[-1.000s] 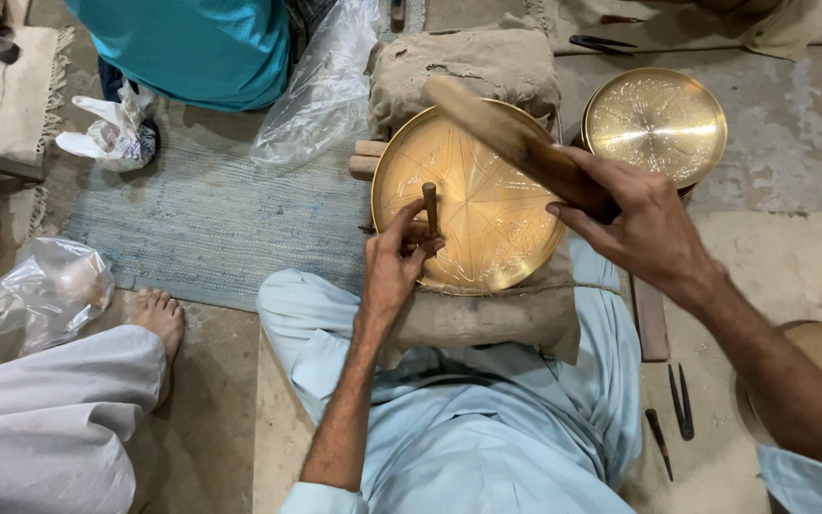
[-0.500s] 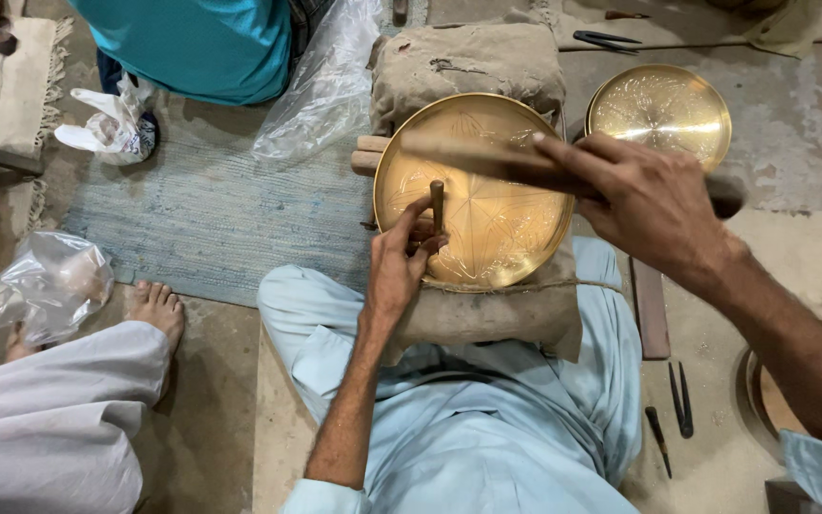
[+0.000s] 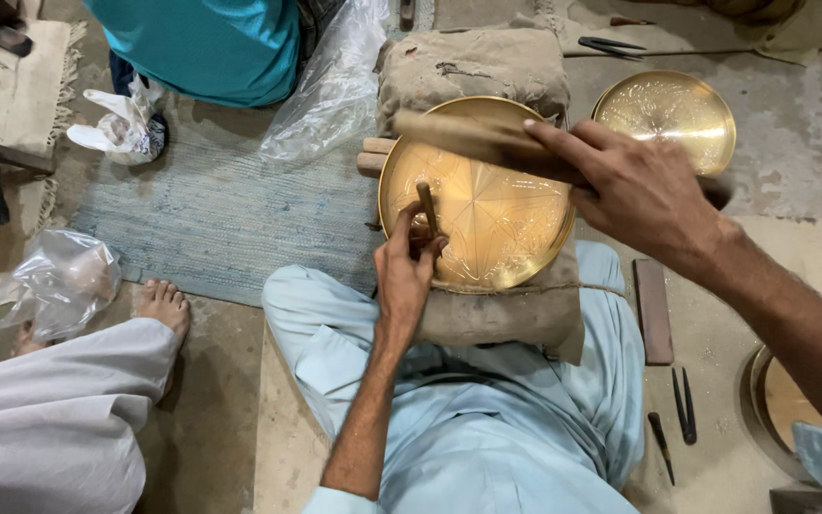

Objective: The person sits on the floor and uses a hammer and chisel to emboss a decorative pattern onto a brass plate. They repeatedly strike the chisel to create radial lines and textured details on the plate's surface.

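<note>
Left hand [image 3: 406, 271] closed around a short metal punch [image 3: 427, 207], fingers pinched tight on its lower shaft; the punch stands nearly upright with its tip on the left part of the brass plate [image 3: 497, 214]. Right hand [image 3: 635, 186] wrapped shut around the handle of a wooden mallet [image 3: 468, 133], index finger stretched along the wood — the mallet head lies blurred over the plate's upper rim, above and just right of the punch top, not touching it as far as can be told. The brass plate, faintly lined with an engraved star pattern, rests tilted on a burlap cushion [image 3: 473, 67] that sits on the person's lap, over pale blue clothing. A second brass plate [image 3: 663, 109] lies flat on the concrete floor [image 3: 792, 133], just beyond the right hand. Thin dark tools [image 3: 682, 405] and a flat brown bar [image 3: 652, 309] lie on the floor at the right. To the left — a blue woven mat [image 3: 211, 214], clear plastic bags [image 3: 49, 281], another person's bare foot [image 3: 164, 305] and white trouser leg; a third person in teal sits at top. Left forearm runs up from the lower edge, wrist bent inward; right forearm enters from the right edge, slanting up-left.
</note>
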